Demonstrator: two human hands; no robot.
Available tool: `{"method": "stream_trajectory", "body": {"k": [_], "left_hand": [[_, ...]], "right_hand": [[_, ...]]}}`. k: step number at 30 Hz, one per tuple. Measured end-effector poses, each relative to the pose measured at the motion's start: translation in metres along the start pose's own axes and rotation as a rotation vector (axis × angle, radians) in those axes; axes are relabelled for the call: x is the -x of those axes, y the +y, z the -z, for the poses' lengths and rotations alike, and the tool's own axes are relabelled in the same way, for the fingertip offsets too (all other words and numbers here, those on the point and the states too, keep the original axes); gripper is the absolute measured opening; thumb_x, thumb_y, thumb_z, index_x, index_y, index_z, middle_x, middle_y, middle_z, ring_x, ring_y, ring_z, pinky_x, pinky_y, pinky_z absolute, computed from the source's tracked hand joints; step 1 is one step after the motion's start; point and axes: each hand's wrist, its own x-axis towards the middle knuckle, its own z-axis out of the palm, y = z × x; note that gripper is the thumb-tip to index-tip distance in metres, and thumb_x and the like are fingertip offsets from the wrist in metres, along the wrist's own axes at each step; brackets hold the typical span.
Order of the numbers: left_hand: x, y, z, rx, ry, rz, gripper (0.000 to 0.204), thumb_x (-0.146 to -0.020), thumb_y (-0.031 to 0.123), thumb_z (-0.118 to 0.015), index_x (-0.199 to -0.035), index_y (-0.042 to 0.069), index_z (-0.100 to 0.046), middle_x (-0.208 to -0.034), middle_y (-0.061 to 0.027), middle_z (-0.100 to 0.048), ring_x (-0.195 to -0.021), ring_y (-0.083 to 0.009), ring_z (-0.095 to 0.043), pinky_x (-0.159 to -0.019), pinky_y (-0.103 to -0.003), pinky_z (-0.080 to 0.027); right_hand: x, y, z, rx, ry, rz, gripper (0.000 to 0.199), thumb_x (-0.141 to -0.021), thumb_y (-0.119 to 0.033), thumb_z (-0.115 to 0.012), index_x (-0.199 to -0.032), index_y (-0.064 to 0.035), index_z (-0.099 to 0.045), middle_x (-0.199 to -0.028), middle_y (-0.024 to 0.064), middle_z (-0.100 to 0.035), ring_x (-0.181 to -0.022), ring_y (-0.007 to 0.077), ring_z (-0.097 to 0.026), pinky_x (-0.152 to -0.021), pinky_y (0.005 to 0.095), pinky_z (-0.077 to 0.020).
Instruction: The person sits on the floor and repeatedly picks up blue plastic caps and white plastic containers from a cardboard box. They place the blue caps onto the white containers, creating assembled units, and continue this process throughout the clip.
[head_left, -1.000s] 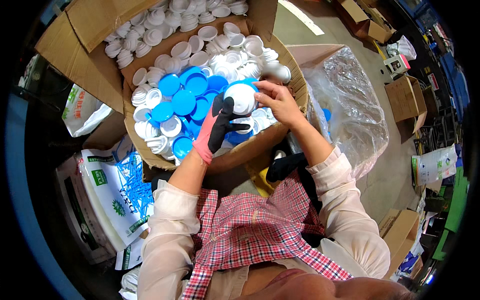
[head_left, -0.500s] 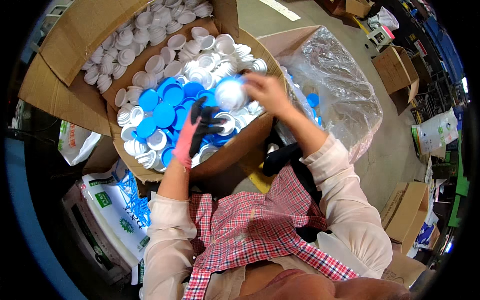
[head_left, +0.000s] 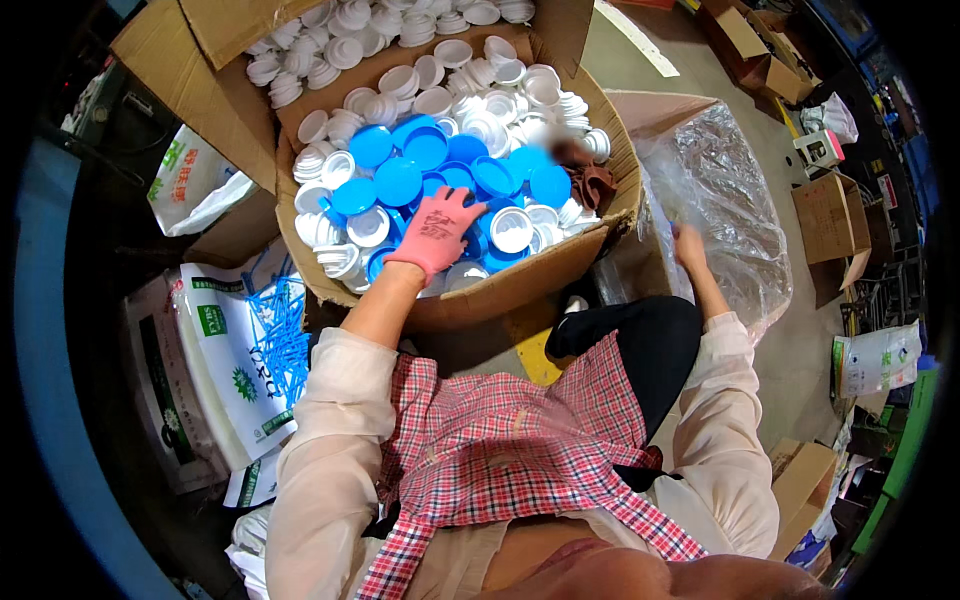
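Note:
My left hand (head_left: 436,232), in a pink glove, lies back-up over a heap of blue lids (head_left: 398,182) and white lids (head_left: 512,229) in a cardboard box (head_left: 530,282). Its fingers are spread and touch the lids; I see nothing gripped in them. Bare, my right hand (head_left: 690,245) is at the near side of a second box lined with clear plastic (head_left: 735,185). Its fingers are small and partly hidden there, so what they do does not show. A crumpled brown thing (head_left: 592,185) lies at the first box's right corner.
More white lids lie behind a cardboard divider (head_left: 385,75). White printed sacks (head_left: 215,350) with blue strips (head_left: 280,335) are at my left. Opened cartons (head_left: 830,215) stand on the floor at the right.
My right hand has moved from above the lids, where it had a blurred round white piece, right to the lined box. My left hand has turned from palm-side to back-up. The view has shifted.

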Motion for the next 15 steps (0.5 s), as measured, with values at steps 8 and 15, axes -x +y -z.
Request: {"method": "stream_trajectory", "body": {"k": [8,15], "left_hand": [[0.007,-0.025,0.009,0.530,0.109,0.443,0.042,-0.079,0.024,-0.069,-0.114,0.003,-0.061,-0.127,-0.0153,-0.057,-0.105,-0.0367,-0.060,-0.091,-0.042,-0.047],[0.024,-0.034,0.035,2.345,0.120,0.402,0.061,-0.081,0.004,-0.053,-0.140,0.007,-0.038,-0.131,-0.0243,-0.050,-0.113,-0.0412,-0.056,-0.086,-0.066,-0.050]], "right_hand": [[0.028,-0.268,0.072,-0.453,-0.207,0.722,0.024,-0.081,-0.015,-0.069,-0.101,-0.0036,-0.066,-0.095,0.0167,-0.067,-0.090,0.0361,-0.063,-0.079,0.0425,-0.0502],[0.030,-0.317,0.015,-0.313,-0.199,0.620,0.015,-0.076,-0.014,-0.069,-0.085,-0.0042,-0.062,-0.084,0.0181,-0.061,-0.076,0.0359,-0.063,-0.069,0.0455,-0.0511]]}}
